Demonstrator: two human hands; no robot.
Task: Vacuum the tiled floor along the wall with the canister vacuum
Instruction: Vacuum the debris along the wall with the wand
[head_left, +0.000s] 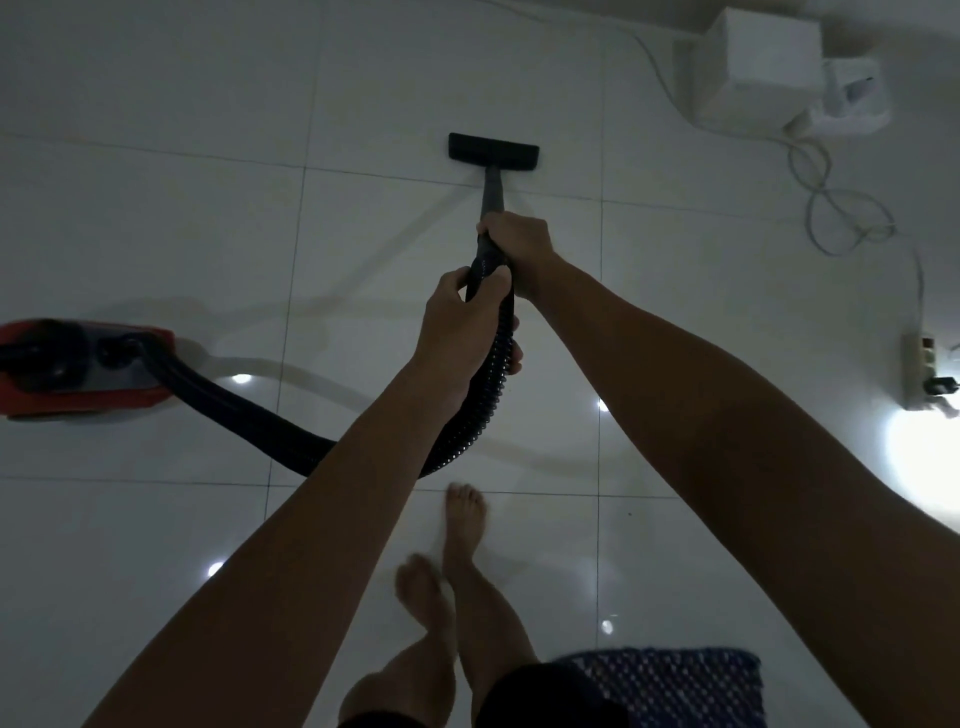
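A red canister vacuum sits on the white tiled floor at the left edge. Its black ribbed hose curves right and up to the wand. My left hand grips the hose's upper end just below the handle. My right hand is closed around the wand a little further up. The black floor nozzle lies flat on the tiles ahead, near a grout line.
A white box-shaped appliance with a smaller white device stands at the top right, trailing loose cables. A power strip lies at the right edge. A blue patterned mat is by my bare feet.
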